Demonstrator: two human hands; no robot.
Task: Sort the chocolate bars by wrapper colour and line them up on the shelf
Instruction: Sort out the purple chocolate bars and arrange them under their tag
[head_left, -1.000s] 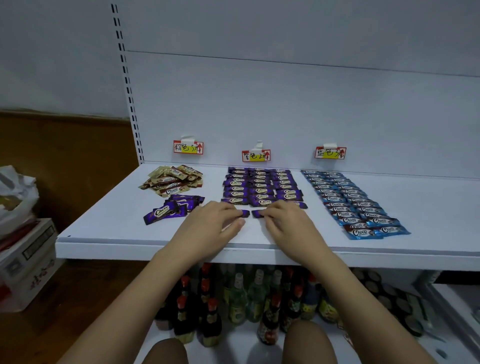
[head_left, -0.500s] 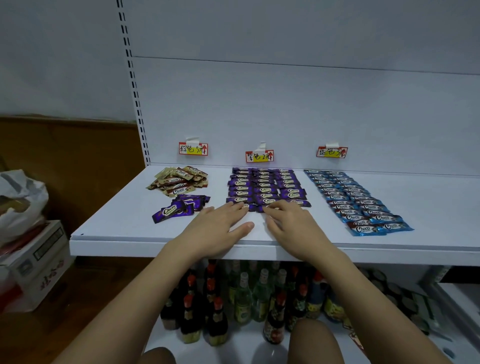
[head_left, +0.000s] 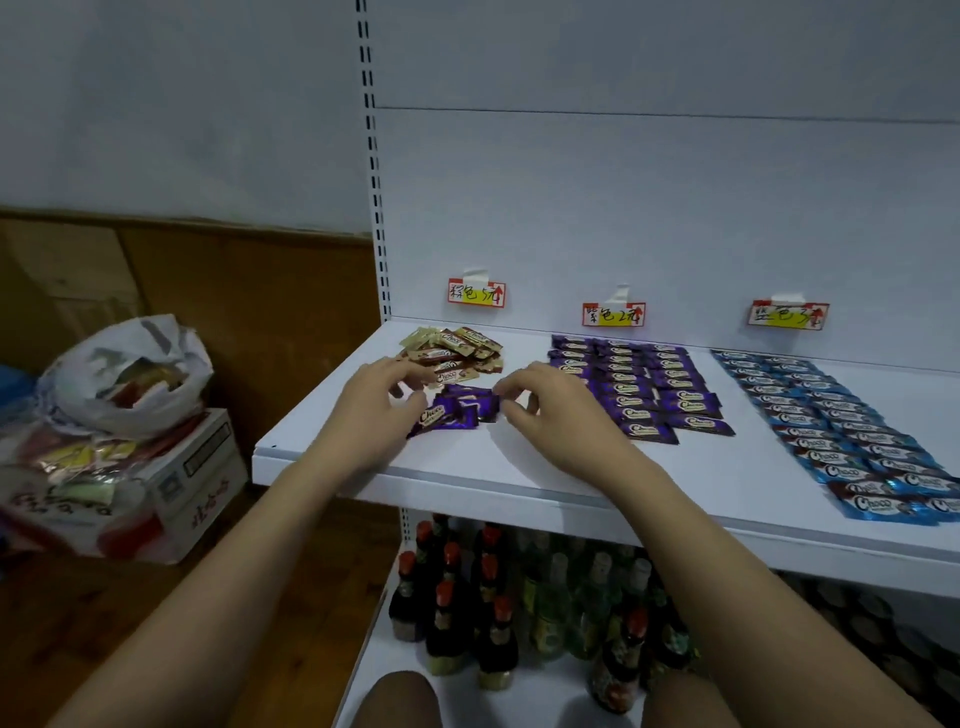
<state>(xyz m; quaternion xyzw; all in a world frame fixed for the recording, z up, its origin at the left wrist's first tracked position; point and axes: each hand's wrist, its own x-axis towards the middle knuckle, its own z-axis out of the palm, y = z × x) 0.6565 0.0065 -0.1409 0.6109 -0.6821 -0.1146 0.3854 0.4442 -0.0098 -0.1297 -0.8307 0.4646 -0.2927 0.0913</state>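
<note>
On the white shelf (head_left: 467, 467) a small loose pile of purple chocolate bars (head_left: 452, 410) lies between my hands. My left hand (head_left: 371, 410) hovers at the pile's left end, fingers spread and loosely bent, touching its edge. My right hand (head_left: 553, 410) has its fingers curled, and its thumb and forefinger pinch the right end of a purple bar. Behind them sits a jumbled heap of brown bars (head_left: 454, 351). Purple bars in neat rows (head_left: 639, 387) fill the middle, and blue bars in two rows (head_left: 841, 431) run along the right.
Three price labels (head_left: 613, 314) hang on the back panel, one above each group. Bottles (head_left: 467, 597) stand on the lower shelf beneath. To the left, a plastic bag of goods (head_left: 124, 374) rests on a cardboard box (head_left: 171, 483) on the wooden floor.
Both hands left the front of the purple rows and moved left to the loose purple pile. My view also swung left and closer.
</note>
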